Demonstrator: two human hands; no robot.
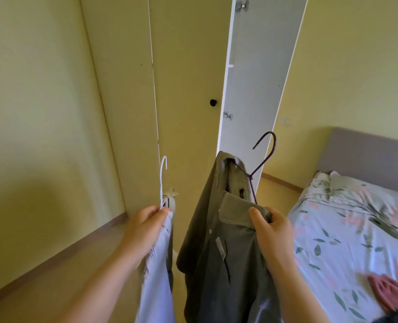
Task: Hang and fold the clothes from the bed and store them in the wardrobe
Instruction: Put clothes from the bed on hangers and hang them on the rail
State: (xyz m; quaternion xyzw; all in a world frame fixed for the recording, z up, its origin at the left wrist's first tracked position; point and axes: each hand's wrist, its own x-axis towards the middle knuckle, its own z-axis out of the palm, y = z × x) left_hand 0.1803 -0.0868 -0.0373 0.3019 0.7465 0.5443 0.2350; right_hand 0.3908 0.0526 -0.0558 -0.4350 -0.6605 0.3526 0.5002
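At 7 o'clock the left hand pinches the neck of a thin white wire hanger, and a pale lilac cloth garment hangs from it. At 5 o'clock the right hand curls thumb and fingers round the shoulder of a grey button-up cotton shirt. The shirt sits on a dark purple wire hanger, whose hook stands free above it.

Both garments look light, soft and limp, so they would likely slide off thin wire if tilted. The stiff hanger neck, just under the hook, seems the surest place to hold when reaching for the rail.

Further off, at 4 o'clock, a reddish crumpled garment lies blurred on the floral-sheeted bed. Something dark shows at the frame's corner, too cut off to name. Farthest, toward 12 o'clock, stands the cream-yellow wardrobe. It has a black round knob on its closed door, and a white-lined door at 1 o'clock stands open.

Counted: two hangers, two garments in hand, one clear garment on the bed, one knob.
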